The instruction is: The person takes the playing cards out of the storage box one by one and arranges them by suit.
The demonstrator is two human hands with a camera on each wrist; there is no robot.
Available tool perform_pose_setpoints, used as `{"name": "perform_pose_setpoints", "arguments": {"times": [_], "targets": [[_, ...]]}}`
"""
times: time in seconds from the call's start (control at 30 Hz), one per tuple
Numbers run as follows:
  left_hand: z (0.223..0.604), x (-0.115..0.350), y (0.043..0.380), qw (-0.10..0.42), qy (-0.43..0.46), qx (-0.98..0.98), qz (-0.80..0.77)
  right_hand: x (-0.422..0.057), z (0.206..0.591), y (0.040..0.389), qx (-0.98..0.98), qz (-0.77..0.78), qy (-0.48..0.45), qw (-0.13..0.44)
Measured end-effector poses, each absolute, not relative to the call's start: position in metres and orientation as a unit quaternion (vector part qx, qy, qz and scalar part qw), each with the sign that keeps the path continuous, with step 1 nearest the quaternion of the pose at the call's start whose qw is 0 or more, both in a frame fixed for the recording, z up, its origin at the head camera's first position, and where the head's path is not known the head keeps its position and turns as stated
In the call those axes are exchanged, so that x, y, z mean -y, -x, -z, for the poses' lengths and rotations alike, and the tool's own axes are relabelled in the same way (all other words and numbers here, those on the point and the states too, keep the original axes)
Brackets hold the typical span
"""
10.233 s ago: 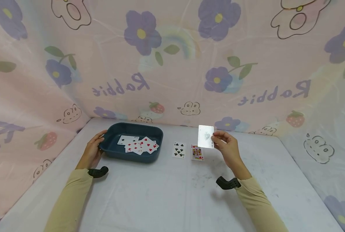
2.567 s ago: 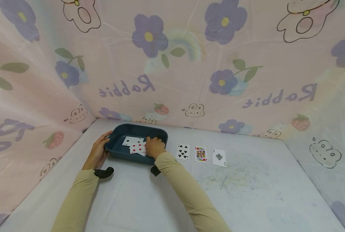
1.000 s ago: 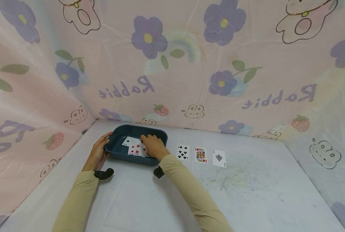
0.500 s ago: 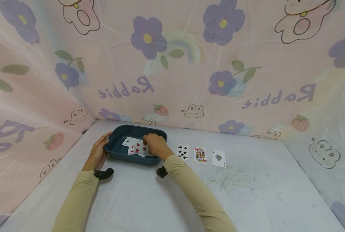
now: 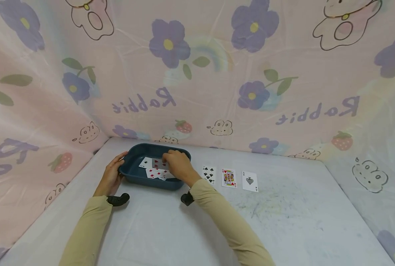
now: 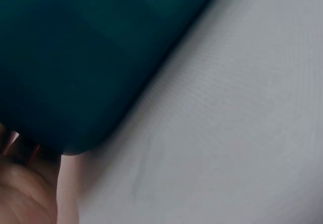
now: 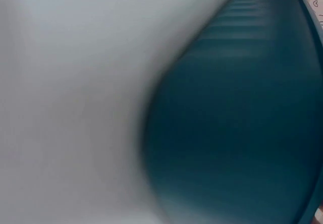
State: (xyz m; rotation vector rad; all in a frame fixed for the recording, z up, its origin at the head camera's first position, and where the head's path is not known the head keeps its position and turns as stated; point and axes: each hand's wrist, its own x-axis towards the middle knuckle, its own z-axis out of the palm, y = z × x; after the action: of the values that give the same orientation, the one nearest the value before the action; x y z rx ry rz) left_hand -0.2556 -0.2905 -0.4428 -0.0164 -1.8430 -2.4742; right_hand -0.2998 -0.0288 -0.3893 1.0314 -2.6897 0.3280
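Observation:
A dark teal tray [image 5: 136, 178] stands on the white table with several playing cards inside. My left hand [image 5: 110, 175] holds its left end, fingers at the rim; in the left wrist view that hand [image 6: 28, 191] shows at the tray's corner. Over the tray's right part, my right hand [image 5: 180, 165] pinches a red-suited card [image 5: 157, 163], tilted up and in shade. Below it lie a diamonds card [image 5: 152, 173] and a black-suited card [image 5: 145, 162]. The right wrist view is mostly the tray's outer wall [image 7: 227, 108]; the right fingers are hidden there.
Right of the tray, three cards lie face up in a row: a clubs card [image 5: 209, 175], partly behind the right wrist, a king of hearts [image 5: 229, 178] and an ace of spades [image 5: 250, 181]. A patterned cloth wall [image 5: 197, 74] rises behind the table.
Ten seconds ago my right hand held the ace in the air; it now lies beside the king. In the last half second the red card has tilted up, uncovering more of the diamonds card.

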Motion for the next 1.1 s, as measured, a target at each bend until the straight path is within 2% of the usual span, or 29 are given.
{"name": "perform_pose_setpoints", "arguments": {"times": [0.1, 0.37, 0.8, 1.1], "targets": [[0.443, 0.29, 0.256, 0.029, 0.008, 0.599, 0.8, 0.025, 0.389, 0.299, 0.914, -0.129, -0.357, 0.143], [0.443, 0.291, 0.255, 0.021, 0.01, 0.59, 0.807, 0.014, 0.388, 0.295, 0.901, -0.21, -0.354, 0.139], [0.444, 0.293, 0.253, 0.022, 0.014, 0.586, 0.81, 0.001, 0.386, 0.291, 0.822, -0.395, -0.37, 0.175], [0.441, 0.29, 0.257, 0.018, 0.002, 0.597, 0.802, -0.01, 0.382, 0.287, 0.791, -0.489, -0.334, 0.154]]}}
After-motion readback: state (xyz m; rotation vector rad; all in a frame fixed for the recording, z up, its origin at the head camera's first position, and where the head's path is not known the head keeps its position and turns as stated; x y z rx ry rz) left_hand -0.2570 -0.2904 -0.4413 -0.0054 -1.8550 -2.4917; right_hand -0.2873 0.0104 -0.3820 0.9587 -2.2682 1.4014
